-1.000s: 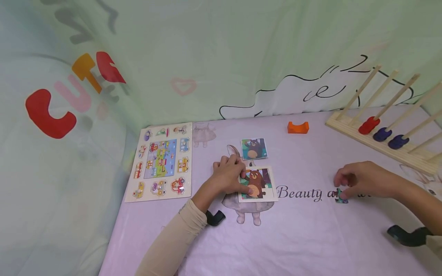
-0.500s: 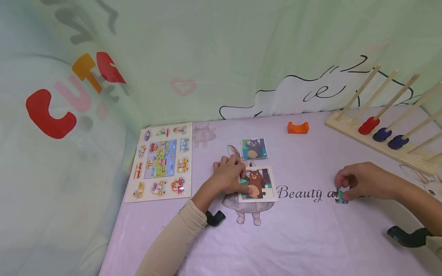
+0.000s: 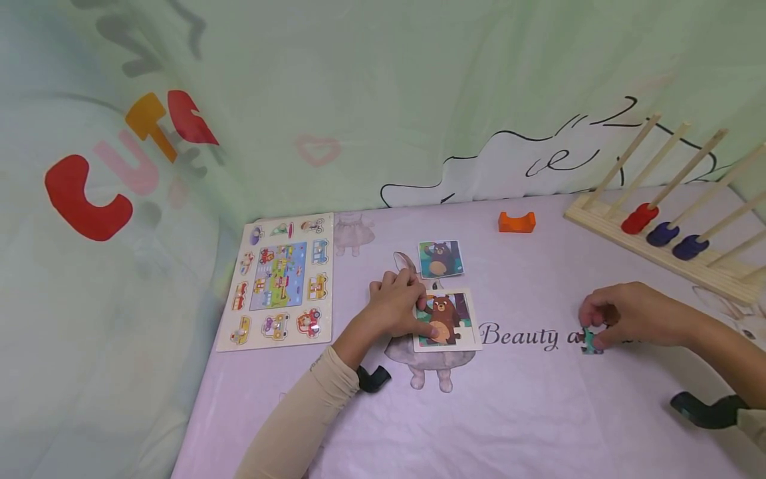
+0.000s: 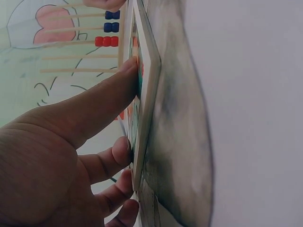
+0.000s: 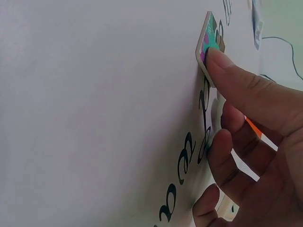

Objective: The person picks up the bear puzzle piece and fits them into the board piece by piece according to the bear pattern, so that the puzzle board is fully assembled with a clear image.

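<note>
In the head view a small bear jigsaw puzzle (image 3: 461,318) in a white frame lies on the table, with a pale patch at its lower right. My left hand (image 3: 396,307) holds it at the left side. The left thumb (image 4: 125,68) lies on the picture while the other fingers curl at the edge. Farther right, my right hand (image 3: 634,313) pinches a teal jigsaw piece (image 3: 591,341) by the printed lettering. Up close, the right thumb (image 5: 220,59) is on the face of the piece (image 5: 210,33); the piece's far side is hidden. A bear picture card (image 3: 441,258) lies just behind the puzzle.
A wooden vehicle peg puzzle board (image 3: 227,336) lies at the left. At the back sits an orange notched block (image 3: 517,223). A wooden stand with upright rods (image 3: 727,283) carries red and blue beads at the right. Fabric walls (image 3: 335,86) rise behind and left of the table.
The jigsaw piece in my right fingers has turned slightly and shows more of its teal face. My left hand and the framed puzzle have stayed in place.
</note>
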Available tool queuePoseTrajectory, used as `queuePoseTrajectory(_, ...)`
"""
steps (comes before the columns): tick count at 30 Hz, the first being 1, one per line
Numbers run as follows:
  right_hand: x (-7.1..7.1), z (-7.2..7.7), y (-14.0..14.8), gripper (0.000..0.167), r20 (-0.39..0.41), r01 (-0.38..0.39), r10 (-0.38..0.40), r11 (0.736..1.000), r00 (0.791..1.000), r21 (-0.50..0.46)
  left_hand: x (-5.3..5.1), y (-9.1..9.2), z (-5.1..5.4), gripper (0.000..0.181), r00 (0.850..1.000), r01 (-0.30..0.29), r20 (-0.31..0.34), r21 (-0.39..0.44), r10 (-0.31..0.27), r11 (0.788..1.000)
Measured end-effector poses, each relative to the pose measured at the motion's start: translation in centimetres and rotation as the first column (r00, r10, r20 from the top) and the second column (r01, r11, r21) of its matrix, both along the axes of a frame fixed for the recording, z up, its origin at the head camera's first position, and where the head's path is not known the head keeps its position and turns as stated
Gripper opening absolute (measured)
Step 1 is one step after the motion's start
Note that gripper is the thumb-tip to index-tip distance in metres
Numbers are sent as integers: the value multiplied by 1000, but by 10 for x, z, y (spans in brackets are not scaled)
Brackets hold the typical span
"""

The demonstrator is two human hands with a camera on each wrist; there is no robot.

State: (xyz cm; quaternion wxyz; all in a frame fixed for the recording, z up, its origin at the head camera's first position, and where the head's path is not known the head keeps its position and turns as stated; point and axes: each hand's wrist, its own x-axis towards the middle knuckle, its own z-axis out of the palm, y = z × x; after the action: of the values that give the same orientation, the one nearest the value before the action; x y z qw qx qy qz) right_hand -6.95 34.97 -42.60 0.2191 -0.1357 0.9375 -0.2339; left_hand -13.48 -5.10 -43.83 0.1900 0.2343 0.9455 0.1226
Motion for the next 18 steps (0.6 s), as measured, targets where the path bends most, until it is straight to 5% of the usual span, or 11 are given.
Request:
queuePoseTrajectory(12, 0, 4, 0, 24, 8, -46, 46, 996, 999, -71, -2, 1, -5, 49, 1000, -11, 14, 15, 11, 1000)
queuePoseTrajectory(18, -3, 7, -3, 15, 79, -11, 23, 989, 997, -150, 0, 1, -2, 48, 1000, -5, 1, 11, 5, 1000)
